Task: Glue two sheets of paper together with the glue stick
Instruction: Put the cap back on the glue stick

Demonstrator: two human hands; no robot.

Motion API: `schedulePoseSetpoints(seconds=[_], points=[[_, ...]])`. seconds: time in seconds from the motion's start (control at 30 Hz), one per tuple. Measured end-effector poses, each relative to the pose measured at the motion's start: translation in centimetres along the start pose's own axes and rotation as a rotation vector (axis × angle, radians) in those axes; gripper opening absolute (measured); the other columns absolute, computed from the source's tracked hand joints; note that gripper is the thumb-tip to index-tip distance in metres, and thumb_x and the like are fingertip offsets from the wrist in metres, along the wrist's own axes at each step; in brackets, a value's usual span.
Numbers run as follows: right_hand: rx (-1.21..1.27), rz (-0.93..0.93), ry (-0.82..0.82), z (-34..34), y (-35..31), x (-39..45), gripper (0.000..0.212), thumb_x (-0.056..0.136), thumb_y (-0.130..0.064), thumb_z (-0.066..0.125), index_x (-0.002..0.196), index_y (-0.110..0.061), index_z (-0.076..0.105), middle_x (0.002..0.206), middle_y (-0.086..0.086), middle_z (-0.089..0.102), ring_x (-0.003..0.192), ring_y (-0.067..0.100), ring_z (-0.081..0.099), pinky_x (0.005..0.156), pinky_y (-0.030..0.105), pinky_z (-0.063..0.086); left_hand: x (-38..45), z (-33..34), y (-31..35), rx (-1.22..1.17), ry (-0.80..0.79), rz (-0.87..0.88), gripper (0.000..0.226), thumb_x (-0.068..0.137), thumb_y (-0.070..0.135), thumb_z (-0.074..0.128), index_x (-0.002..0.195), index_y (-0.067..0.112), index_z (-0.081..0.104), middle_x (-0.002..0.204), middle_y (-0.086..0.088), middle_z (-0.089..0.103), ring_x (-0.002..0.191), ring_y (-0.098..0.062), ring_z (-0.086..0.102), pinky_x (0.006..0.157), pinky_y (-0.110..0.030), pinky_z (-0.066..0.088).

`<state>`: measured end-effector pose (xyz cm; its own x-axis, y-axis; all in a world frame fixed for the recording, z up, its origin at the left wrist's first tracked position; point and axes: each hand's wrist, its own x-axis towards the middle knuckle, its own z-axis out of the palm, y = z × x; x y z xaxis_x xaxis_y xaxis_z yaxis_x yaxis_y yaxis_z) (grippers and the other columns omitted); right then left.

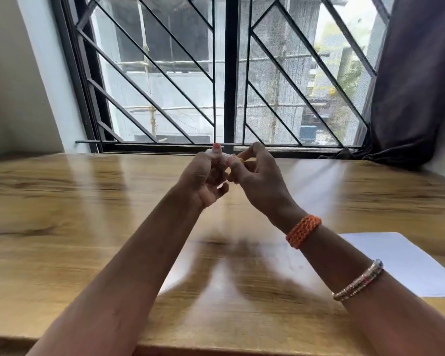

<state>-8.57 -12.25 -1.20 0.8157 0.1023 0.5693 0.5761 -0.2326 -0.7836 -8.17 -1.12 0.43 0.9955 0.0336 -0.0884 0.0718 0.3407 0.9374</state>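
Observation:
Both my hands are raised above the wooden table [62, 214], meeting in front of the window. My left hand [206, 178] is closed around the white end of a glue stick [226, 157]. My right hand [257, 173] pinches its yellow end between thumb and fingers. Most of the glue stick is hidden by my fingers. One white sheet of paper [406, 263] lies flat on the table at the right, under my right forearm. A second pale sheet [242, 268] seems to lie between my forearms, blurred and shadowed.
A barred window [229, 73] runs along the table's far edge. A dark curtain [416, 86] hangs at the right. The table's near edge is at the bottom of the view. An orange band and metal bangles are on my right wrist.

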Motion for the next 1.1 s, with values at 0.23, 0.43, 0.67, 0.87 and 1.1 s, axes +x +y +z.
schedulePoseSetpoints(seconds=[0.23, 0.43, 0.67, 0.87, 1.1], points=[[-1.078, -0.907, 0.103, -1.2, 1.0, 0.4, 0.040, 0.076, 0.004, 0.058, 0.107, -0.022, 0.055, 0.073, 0.001, 0.058, 0.082, 0.027, 0.056, 0.083, 0.042, 0.031, 0.0, -0.4, 0.4, 0.073, 0.069, -0.083, 0.040, 0.088, 0.045, 0.053, 0.058, 0.020, 0.045, 0.053, 0.008, 0.040, 0.053, -0.009, 0.033, 0.056, -0.023, 0.026], [-0.415, -0.328, 0.080, -0.3, 0.3, -0.3, 0.025, 0.080, -0.018, 0.068, 0.099, -0.012, 0.053, 0.076, 0.002, 0.066, 0.068, 0.021, 0.061, 0.069, 0.035, 0.043, 0.1, -0.6, 0.5, -0.005, 0.041, -0.069, 0.039, 0.090, 0.043, 0.051, 0.062, 0.018, 0.048, 0.054, 0.006, 0.044, 0.054, -0.010, 0.034, 0.055, -0.023, 0.028], [0.233, 0.118, 0.052, 0.3, 0.0, 0.1, 0.019, 0.094, -0.021, 0.057, 0.080, -0.013, 0.047, 0.065, 0.006, 0.058, 0.057, 0.012, 0.053, 0.064, 0.035, 0.046, 0.0, -0.2, 0.5, 0.015, 0.055, -0.073, 0.036, 0.092, 0.034, 0.048, 0.059, 0.019, 0.049, 0.048, 0.010, 0.047, 0.054, -0.009, 0.032, 0.054, -0.022, 0.027], [-0.870, -0.878, -0.047, 0.6, 1.4, 0.3, 0.026, 0.074, 0.000, 0.061, 0.097, -0.011, 0.058, 0.080, 0.006, 0.055, 0.078, 0.023, 0.044, 0.077, 0.033, 0.037, 0.0, -1.0, 0.4, 0.126, 0.154, -0.135, 0.046, 0.086, 0.049, 0.054, 0.054, 0.019, 0.042, 0.046, 0.008, 0.038, 0.051, -0.009, 0.029, 0.052, -0.023, 0.024], [-0.266, -0.237, -0.013, 1.7, 0.4, -0.1, 0.026, 0.087, -0.028, 0.065, 0.097, -0.011, 0.048, 0.067, 0.005, 0.064, 0.057, 0.019, 0.060, 0.060, 0.033, 0.049, 0.1, -2.0, 0.6, 0.039, 0.144, -0.141, 0.047, 0.088, 0.048, 0.052, 0.053, 0.018, 0.042, 0.043, 0.009, 0.044, 0.052, -0.008, 0.029, 0.052, -0.022, 0.023]])
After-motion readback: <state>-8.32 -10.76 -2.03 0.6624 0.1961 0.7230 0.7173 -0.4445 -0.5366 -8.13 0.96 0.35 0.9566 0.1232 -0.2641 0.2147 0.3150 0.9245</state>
